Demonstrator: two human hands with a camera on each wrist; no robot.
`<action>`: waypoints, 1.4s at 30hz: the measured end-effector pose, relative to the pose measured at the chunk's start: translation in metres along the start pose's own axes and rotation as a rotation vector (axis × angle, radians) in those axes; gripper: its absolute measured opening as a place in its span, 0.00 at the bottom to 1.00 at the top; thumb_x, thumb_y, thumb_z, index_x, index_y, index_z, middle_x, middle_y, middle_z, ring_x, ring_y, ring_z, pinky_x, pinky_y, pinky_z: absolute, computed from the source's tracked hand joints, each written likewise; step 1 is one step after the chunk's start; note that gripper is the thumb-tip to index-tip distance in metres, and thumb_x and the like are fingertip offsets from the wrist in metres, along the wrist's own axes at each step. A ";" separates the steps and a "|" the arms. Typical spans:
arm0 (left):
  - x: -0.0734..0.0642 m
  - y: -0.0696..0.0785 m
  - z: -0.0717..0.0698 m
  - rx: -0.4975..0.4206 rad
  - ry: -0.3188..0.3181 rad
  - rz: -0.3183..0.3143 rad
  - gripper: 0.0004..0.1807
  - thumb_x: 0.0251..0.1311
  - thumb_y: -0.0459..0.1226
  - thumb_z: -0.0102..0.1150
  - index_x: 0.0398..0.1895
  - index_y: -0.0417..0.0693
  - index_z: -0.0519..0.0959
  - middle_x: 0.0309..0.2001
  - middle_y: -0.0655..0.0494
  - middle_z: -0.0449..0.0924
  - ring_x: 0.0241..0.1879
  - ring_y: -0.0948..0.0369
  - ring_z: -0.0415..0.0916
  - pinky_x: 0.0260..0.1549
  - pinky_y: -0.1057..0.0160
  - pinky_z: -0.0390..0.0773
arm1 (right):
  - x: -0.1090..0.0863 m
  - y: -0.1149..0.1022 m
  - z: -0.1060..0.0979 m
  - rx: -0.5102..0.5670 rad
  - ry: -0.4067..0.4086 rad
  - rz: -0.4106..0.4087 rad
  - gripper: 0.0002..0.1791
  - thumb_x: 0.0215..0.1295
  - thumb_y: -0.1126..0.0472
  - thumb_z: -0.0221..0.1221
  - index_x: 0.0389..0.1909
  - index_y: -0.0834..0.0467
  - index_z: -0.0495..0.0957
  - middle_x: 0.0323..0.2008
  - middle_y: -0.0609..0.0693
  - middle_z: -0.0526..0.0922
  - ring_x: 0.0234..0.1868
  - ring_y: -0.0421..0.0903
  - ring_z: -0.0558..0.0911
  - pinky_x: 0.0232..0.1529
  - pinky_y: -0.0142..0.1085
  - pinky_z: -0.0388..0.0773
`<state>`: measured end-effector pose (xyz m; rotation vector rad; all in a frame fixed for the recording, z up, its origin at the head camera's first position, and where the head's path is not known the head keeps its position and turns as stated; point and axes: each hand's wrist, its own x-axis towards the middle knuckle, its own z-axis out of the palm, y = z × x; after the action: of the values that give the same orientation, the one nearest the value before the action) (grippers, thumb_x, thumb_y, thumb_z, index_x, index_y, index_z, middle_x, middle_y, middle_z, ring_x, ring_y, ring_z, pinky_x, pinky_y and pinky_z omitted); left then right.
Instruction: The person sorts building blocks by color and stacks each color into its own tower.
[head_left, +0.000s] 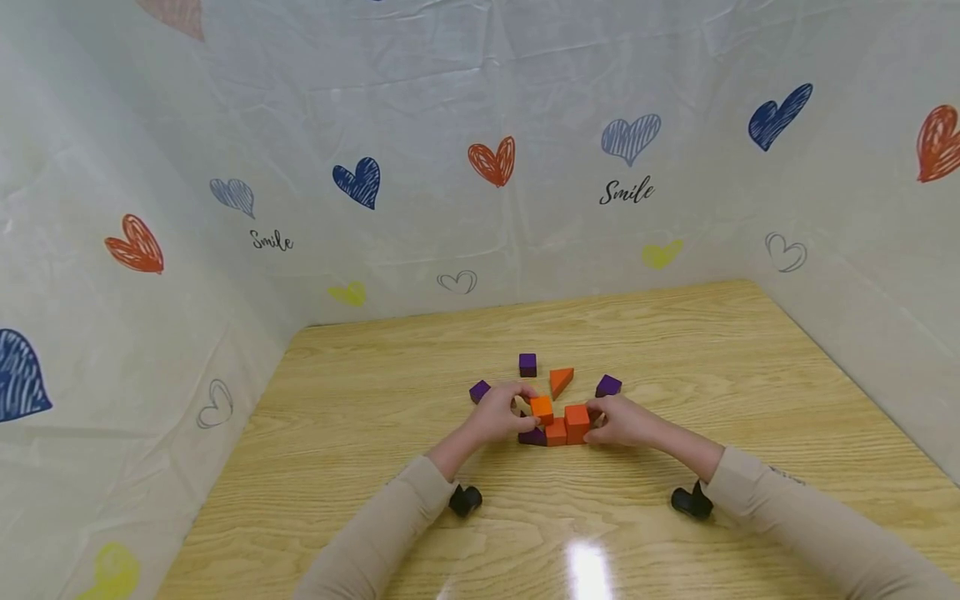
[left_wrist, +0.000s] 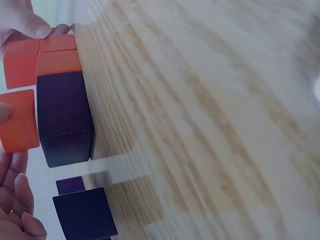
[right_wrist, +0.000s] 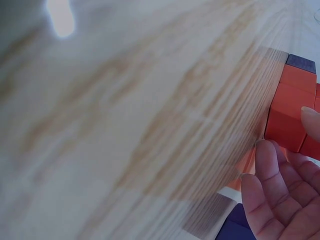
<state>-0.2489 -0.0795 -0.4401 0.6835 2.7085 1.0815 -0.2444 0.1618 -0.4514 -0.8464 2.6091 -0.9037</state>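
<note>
My left hand (head_left: 498, 414) pinches an orange cube (head_left: 542, 409) between thumb and fingers, at the height of the upper blocks. Below it runs a short row on the table: a purple block (left_wrist: 62, 107) at the left, an orange block (head_left: 556, 432) beside it, and a red block (left_wrist: 59, 42) at the right end. Another red block (head_left: 577, 417) sits on that end. My right hand (head_left: 621, 421) grips the red end blocks, thumb on the near side and fingers behind. In the left wrist view a narrow gap separates the held cube from the upper red block.
An orange triangular block (head_left: 560, 381) lies behind the row. Purple blocks stand around it: one at the back (head_left: 528, 364), one by my left hand (head_left: 479, 392), one behind my right hand (head_left: 608, 385). The wooden table (head_left: 375, 358) meets a heart-printed white curtain (head_left: 420, 233).
</note>
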 end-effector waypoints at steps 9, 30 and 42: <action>0.001 0.004 0.006 0.028 -0.030 0.027 0.18 0.50 0.40 0.65 0.46 0.47 0.77 0.43 0.57 0.77 0.32 0.63 0.65 0.32 0.70 0.67 | 0.000 -0.002 0.000 0.000 0.003 0.009 0.16 0.52 0.62 0.65 0.41 0.64 0.78 0.34 0.50 0.82 0.32 0.40 0.77 0.34 0.33 0.74; 0.001 0.010 0.012 0.016 -0.062 0.031 0.18 0.51 0.41 0.65 0.46 0.48 0.78 0.44 0.58 0.76 0.32 0.65 0.68 0.32 0.72 0.70 | 0.001 -0.001 -0.001 -0.005 0.009 -0.011 0.16 0.51 0.62 0.65 0.41 0.64 0.78 0.35 0.51 0.82 0.33 0.41 0.78 0.35 0.34 0.74; 0.001 0.008 0.017 0.070 -0.103 -0.030 0.23 0.48 0.39 0.68 0.49 0.49 0.75 0.42 0.59 0.77 0.34 0.67 0.71 0.36 0.72 0.73 | 0.001 -0.002 0.000 0.011 0.018 0.029 0.20 0.50 0.62 0.66 0.43 0.66 0.74 0.35 0.51 0.81 0.37 0.45 0.79 0.40 0.39 0.76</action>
<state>-0.2423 -0.0632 -0.4466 0.6871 2.6711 0.9221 -0.2445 0.1597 -0.4502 -0.7987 2.6226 -0.9206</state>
